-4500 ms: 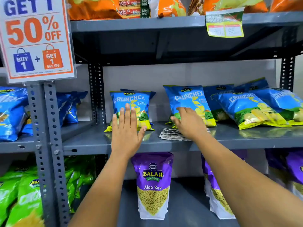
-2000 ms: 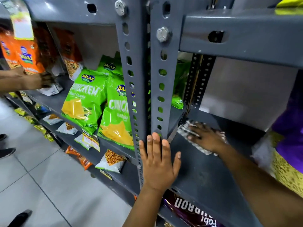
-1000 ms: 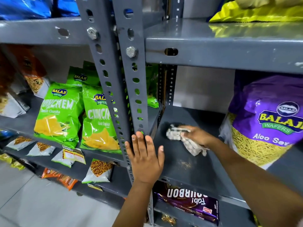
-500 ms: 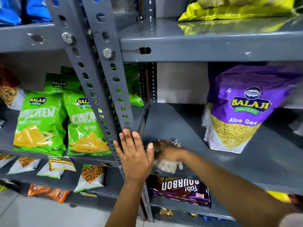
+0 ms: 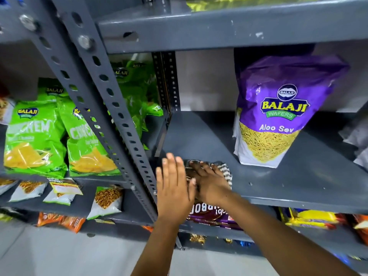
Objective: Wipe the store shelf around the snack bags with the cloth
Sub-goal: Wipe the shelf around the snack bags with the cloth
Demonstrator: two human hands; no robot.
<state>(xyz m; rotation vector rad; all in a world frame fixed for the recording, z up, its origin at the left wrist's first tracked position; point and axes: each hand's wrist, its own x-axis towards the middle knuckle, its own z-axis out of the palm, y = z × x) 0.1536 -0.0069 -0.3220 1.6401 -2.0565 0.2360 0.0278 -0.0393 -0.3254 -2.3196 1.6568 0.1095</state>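
Right hand (image 5: 209, 182) presses flat on the cloth (image 5: 224, 171), now dragged forward from the back corner to the shelf (image 5: 298, 176) front edge; left hand (image 5: 174, 188) open beside it. Purple snack bag (image 5: 278, 110) stands clear; that left strip looks wiped.

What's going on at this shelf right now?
A person is wiping a grey store shelf. The right hand presses a cloth flat near the shelf's front left corner. The left hand is open, fingers spread, beside the upright post. A purple snack bag stands upright further back, apart from the cloth.
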